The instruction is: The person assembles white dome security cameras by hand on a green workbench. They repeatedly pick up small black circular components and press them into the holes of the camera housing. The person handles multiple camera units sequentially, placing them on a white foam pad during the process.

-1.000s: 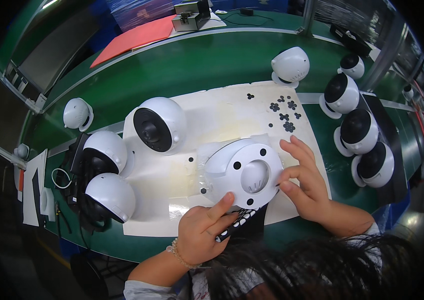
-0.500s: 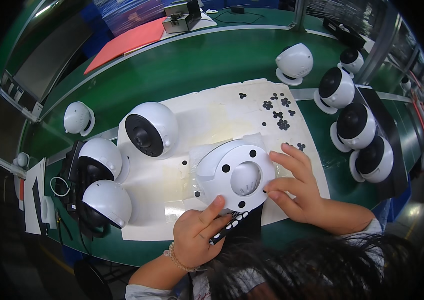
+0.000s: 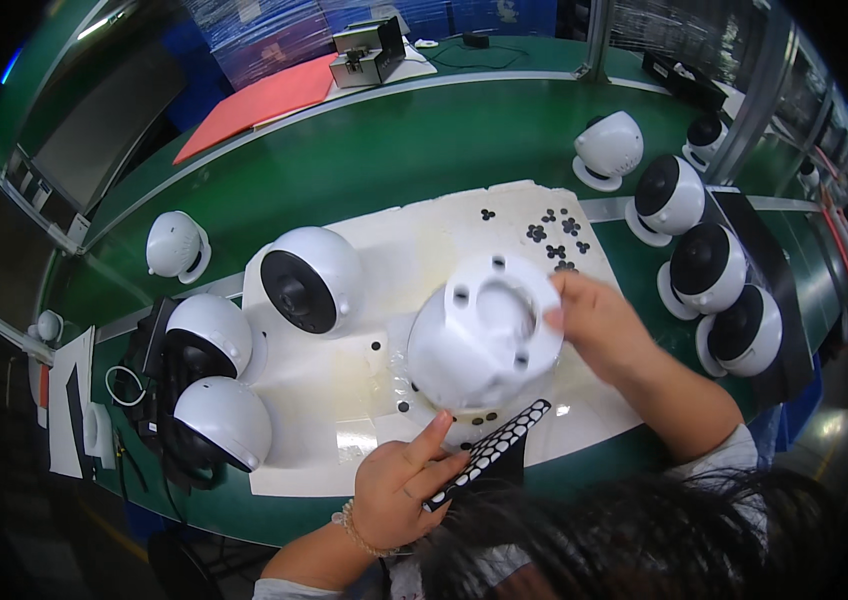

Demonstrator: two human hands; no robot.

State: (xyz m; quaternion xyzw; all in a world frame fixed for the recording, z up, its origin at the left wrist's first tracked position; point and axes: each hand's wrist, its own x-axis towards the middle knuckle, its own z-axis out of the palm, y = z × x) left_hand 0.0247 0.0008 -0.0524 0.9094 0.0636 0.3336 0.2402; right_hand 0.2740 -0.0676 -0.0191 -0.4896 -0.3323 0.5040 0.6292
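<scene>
Round glossy white housing (image 3: 442, 345), dark dots (image 3: 461, 296) on base ring (image 3: 478, 277). Right hand (image 3: 596, 325) clamps the ring, left hand (image 3: 394, 492) a spotted strip (image 3: 496, 448).

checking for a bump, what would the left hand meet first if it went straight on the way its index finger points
Most likely the white, rounded, glossy device with a ring-shaped base, just ahead of the left hand; depth is unclear, so it might pass underneath.
</scene>
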